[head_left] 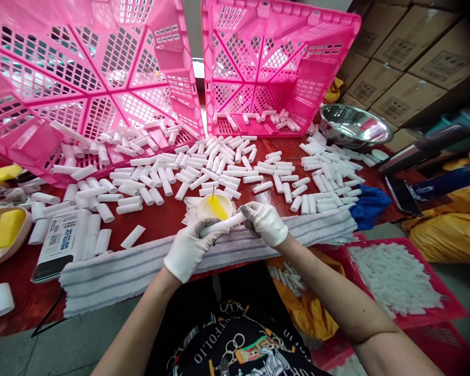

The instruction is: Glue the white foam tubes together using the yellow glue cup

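Both hands wear white gloves. A white tube (224,224) lies nearly level between them, its right end a little higher. My left hand (188,248) is closed around the tube's left end. At the other end, the fingers of my right hand (264,222) pinch it. Just behind the tube stands a small pale bowl (204,210) with a yellow piece (218,207) in it and a thin stick upright. A striped towel (141,279) lies along the table edge beneath my hands. Many loose white tubes (203,162) cover the red table (156,230) beyond.
Two pink crates (102,96) lie tipped on their sides at the back, tubes inside. A metal bowl (354,125) stands back right near stacked cartons (399,49). At left are a scale-like device (62,237) and a dish with yellow sponges (8,230). A tube-filled red crate (395,277) is lower right.
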{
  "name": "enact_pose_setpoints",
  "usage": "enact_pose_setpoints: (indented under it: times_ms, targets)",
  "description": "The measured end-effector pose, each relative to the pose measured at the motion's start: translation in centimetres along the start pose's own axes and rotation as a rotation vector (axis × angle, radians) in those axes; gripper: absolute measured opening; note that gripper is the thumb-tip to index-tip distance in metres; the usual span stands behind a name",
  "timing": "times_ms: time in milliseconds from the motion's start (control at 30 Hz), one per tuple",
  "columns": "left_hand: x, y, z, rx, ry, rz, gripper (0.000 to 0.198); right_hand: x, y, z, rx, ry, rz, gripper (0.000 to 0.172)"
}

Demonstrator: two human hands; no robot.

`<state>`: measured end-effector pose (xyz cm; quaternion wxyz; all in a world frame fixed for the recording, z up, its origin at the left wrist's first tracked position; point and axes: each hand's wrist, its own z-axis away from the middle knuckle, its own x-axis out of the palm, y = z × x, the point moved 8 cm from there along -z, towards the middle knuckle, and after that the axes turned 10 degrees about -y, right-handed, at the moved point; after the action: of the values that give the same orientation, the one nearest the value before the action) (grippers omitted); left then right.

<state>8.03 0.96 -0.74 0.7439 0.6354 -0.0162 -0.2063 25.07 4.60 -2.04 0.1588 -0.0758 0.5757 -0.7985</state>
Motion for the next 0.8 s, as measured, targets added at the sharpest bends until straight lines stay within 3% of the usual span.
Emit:
enact_pose_setpoints:
  times_ms: [67, 133, 267, 367, 467, 600, 667, 800]
  targets:
    - [0.1, 0.0, 0.0, -0.020, -0.009, -0.056, 0.046, 0.0, -0.6, 0.2, -0.009, 0.038, 0.109, 0.045]
    - [0.1, -0.2, 0.0, -0.035, 0.007, -0.118, 0.043, 0.2, -1.7, 0.7, -0.115, 0.080, 0.292, 0.044]
    - [0.2, -0.6, -0.3, -0.126, 0.096, -0.225, 0.053, 2.0, -3.9, 2.5, -0.501, 0.139, 0.886, 0.045]
    - [1.1, -0.4, -0.5, -0.161, 0.147, -0.319, 0.054, 2.8, -4.7, 4.1, -0.741, 0.327, 1.162, 0.043]
    - [1.5, 0.2, -0.2, -0.139, 0.276, -0.399, 0.055, 2.5, -4.7, 4.3, -0.709, 0.452, 1.126, 0.040]
    - [1.9, 1.0, 0.2, -0.084, 0.390, -0.445, 0.053, 1.6, -4.4, 4.3, -0.585, 0.493, 0.991, 0.043]
    - [2.6, 0.9, -0.2, -0.105, 0.292, -0.360, 0.052, 1.3, -5.0, 5.2, -0.649, 0.488, 1.022, 0.045]
    - [5.8, 0.1, -1.1, -0.229, -0.125, 0.041, 0.052, 1.9, -6.3, 7.5, -0.917, 0.355, 1.218, 0.044]
